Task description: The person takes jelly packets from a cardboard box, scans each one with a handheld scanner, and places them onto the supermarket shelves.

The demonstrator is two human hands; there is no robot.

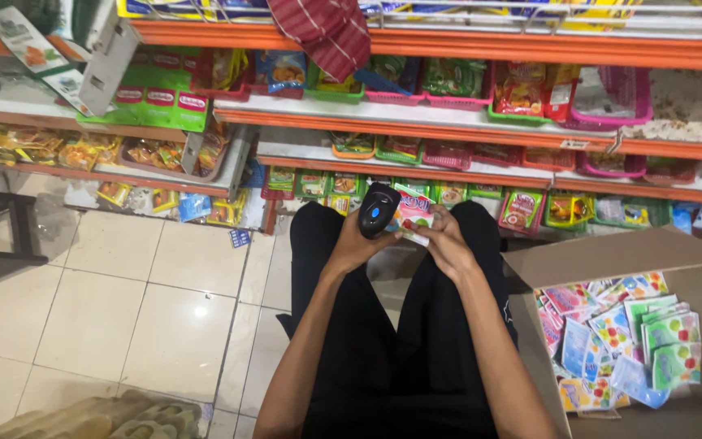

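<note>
My left hand [357, 241] grips a black handheld scanner [378, 210] with a blue button, its head tipped toward a small colourful sachet [413, 213]. My right hand [443, 237] holds that sachet, pink, white and green, right beside the scanner. Both hands are above my knees, which are in black trousers, as I sit facing low shop shelves. An open cardboard box [603, 254] at my right holds several similar sachets [619, 337] in pink, blue, green and white.
Orange-edged shelves [465, 122] in front carry plastic baskets of packets. More packets fill the lower left shelf [83, 150]. A dark stool frame [2, 240] stands on the tiled floor at left. Tan bundles [107, 419] lie at the bottom left.
</note>
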